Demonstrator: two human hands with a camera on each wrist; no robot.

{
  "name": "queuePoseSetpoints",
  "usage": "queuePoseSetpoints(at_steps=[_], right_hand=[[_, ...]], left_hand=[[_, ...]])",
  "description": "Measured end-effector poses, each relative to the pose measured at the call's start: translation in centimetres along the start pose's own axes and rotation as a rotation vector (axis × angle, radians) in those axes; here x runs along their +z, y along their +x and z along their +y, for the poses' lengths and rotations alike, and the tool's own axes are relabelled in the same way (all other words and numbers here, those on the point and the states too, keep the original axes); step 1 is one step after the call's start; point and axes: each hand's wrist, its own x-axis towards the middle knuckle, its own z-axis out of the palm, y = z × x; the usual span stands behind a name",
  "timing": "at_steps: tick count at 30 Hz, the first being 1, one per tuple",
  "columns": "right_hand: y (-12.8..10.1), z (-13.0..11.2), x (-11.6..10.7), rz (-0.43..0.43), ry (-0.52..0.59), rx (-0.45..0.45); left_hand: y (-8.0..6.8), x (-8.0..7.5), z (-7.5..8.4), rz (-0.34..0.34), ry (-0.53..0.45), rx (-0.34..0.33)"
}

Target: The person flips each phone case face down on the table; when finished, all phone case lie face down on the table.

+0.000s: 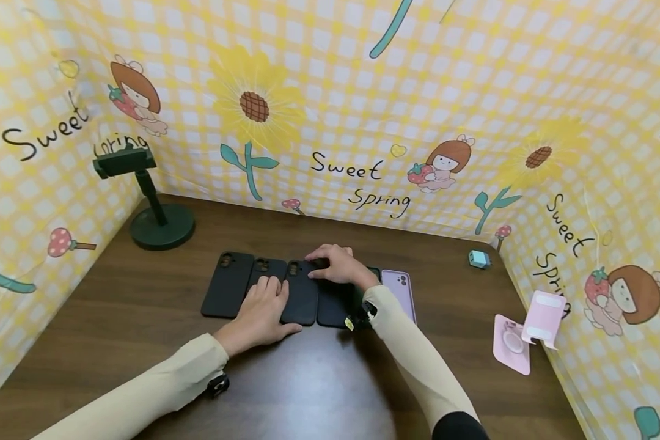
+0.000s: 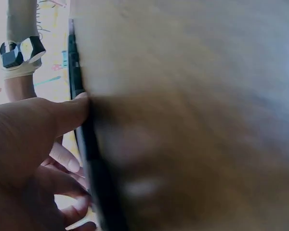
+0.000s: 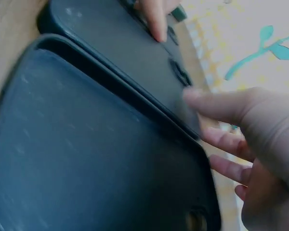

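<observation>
Table (image 1: 115, 318): dark wood, being used as the bed for 1 row of 4 black cases (image 1: 228, 284), a lilac case (image 1: 401, 287) alongside. Cases judged light, flexible, best taken by the edges. Left hand (image 1: 264, 305) is being laid flat on them; right hand (image 1: 338, 266), fingers bent, is being pressed on the top edge.

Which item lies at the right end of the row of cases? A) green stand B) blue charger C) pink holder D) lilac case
D: the lilac case lies at the right end of the row of black cases, just past the right hand; the others lie apart from the row.
</observation>
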Motion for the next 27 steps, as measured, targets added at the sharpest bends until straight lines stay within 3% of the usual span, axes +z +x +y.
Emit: queuePoseSetpoints(at_steps=[3,9,12,17,19,22,25,27], right_hand=[[-0.9,1.1,-1.4,0.039,-0.015,0.028],[-3.3,4.3,-3.1,0.037,-0.103,0.229],[-3.5,5.0,-2.8,0.033,-0.092,0.222],[-3.4,5.2,-2.6,0.099,-0.009,0.165],[-3.4,5.1,-3.0,0.125,0.106,0.145],[-3.7,4.9,-3.8,0.155,0.416,0.114],[-4.2,4.7,-4.1,0.129,0.810,0.063],[-4.6,4.5,-3.9,0.073,1.007,0.017]], left_hand=[[0.1,-0.1,0.6,0.044,-0.052,0.052],[1.4,0.6,3.4,0.101,-0.170,0.235],[2.4,1.3,4.6,0.094,-0.154,0.251],[3.4,1.5,5.5,0.086,-0.139,0.282],[3.3,1.0,5.5,0.087,-0.194,0.303],[2.9,0.1,5.6,0.135,-0.322,0.331],[2.5,-0.7,5.9,0.254,-0.442,0.367],[2.4,-1.0,6.3,0.343,-0.515,0.407]])
